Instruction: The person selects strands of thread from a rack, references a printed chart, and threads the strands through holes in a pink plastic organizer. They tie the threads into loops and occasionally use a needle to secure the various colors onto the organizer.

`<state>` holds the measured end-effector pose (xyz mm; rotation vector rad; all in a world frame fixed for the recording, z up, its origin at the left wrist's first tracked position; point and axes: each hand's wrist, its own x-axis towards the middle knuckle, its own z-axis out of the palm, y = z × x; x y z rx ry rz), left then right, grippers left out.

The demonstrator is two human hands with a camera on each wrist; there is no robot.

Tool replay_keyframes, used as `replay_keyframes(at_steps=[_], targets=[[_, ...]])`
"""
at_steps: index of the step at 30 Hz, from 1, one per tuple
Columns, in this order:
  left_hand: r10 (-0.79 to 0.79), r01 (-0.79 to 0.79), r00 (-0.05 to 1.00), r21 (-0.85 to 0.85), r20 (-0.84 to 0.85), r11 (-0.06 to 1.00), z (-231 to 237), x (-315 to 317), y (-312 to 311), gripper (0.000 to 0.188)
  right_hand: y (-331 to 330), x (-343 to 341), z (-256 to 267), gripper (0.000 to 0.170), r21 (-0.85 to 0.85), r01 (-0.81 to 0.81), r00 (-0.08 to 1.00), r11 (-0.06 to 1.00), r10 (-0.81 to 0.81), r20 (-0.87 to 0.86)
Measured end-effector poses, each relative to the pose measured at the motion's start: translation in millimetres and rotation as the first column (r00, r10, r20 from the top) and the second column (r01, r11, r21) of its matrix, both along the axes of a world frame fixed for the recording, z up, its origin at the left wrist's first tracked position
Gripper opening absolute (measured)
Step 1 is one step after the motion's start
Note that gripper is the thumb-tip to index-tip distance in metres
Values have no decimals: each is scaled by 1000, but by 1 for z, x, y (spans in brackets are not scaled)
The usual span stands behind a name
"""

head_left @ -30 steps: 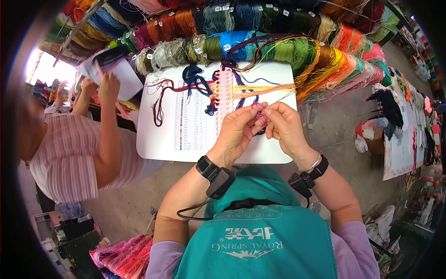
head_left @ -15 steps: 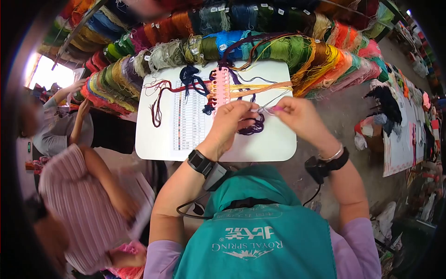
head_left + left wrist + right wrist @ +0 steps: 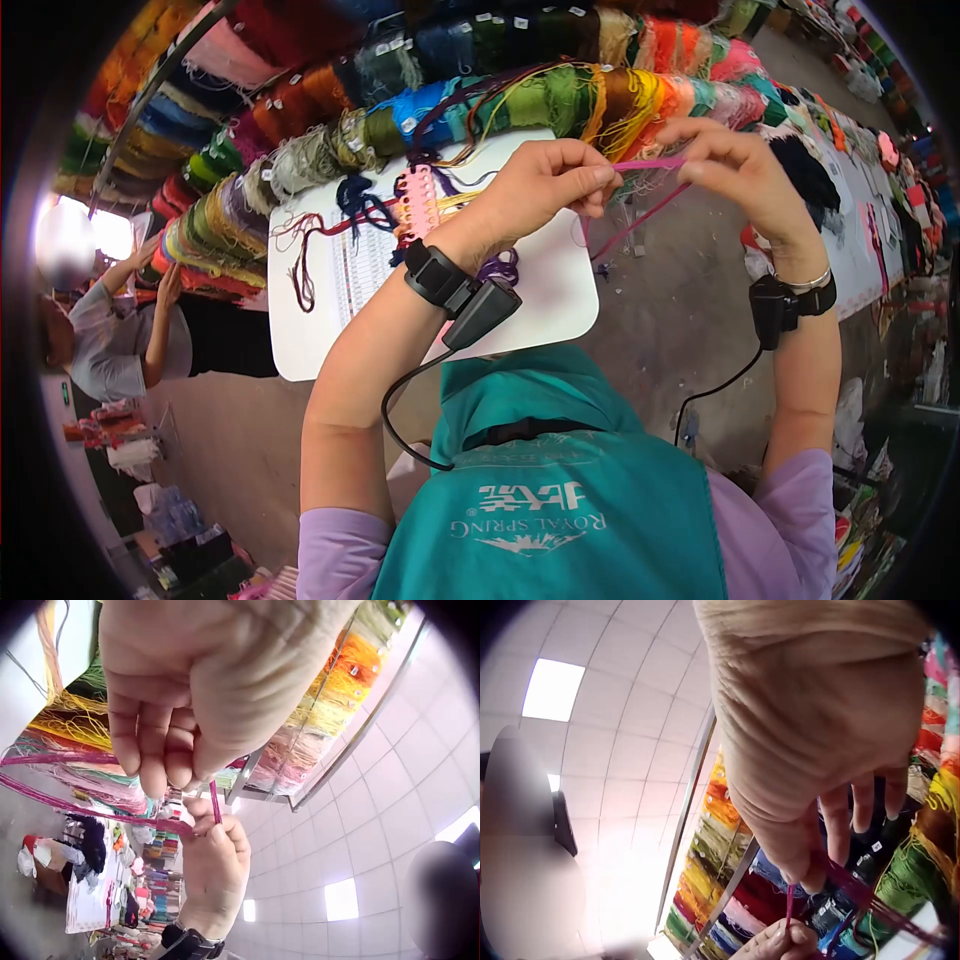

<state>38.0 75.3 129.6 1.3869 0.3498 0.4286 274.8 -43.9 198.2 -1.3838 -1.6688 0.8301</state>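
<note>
My left hand [image 3: 555,185] pinches a magenta embroidery thread [image 3: 648,164] between thumb and fingers. At its other end, the thumb and fingertips of my right hand [image 3: 745,180] grip it, and a short length runs taut between both hands. A loose loop of the same thread hangs below. In the left wrist view, strands [image 3: 82,806] trail off to the left from the fingers. The right wrist view shows the short span [image 3: 790,904] between the two hands. Behind my left forearm lies a white board [image 3: 545,315] carrying a pink punched card [image 3: 418,200] with coloured threads tied through its holes.
Hanging skeins [image 3: 540,105] in many colours line a rack beyond the board. A printed chart [image 3: 355,265] lies on the board, beside dark purple thread [image 3: 500,267]. Another person [image 3: 130,335] stands at the left rack. A second white table [image 3: 860,245] is at the right.
Both hands have moved up and right, off the board, and a longer magenta strand now shows. The view has turned right. The person in the striped top has left most of the view.
</note>
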Motion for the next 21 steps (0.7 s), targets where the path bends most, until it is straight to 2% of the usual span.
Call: replay_keyframes(at_steps=[2,3,4,7,11,12,15,16,20,21], targets=[[-56,56,998,-5,-7,998,3,14,-2,25,1,20,2,18,30,-31,925,999,40,-378],[-98,98,995,-16,-13,995,1,22,-2,25,0,26,4,18,53,-42,833,998,64,-550],[-140,140,990,-26,-19,990,-1,29,-2,26,-3,18,18,15,49,74,663,996,-13,-748],[-193,189,979,-70,-67,980,-25,44,0,26,0,74,35,12,281,-76,285,957,291,-913],[-224,219,958,-49,-181,975,-61,46,2,26,-22,140,76,13,329,19,393,944,296,-871],[-248,236,953,-87,-174,968,-77,46,4,27,-27,153,83,13,338,52,423,940,286,-860],[-174,139,942,-140,-288,980,-95,38,5,29,-36,190,92,10,392,60,452,918,325,-831],[-143,128,939,-68,-314,989,-96,30,7,32,-38,188,96,8,373,247,501,894,212,-839],[9,-25,951,-49,-309,998,-88,-10,28,31,-22,174,85,11,379,258,552,889,186,-813],[26,-47,952,-62,-304,997,-82,-20,34,31,-16,168,77,13,335,315,605,888,84,-792]])
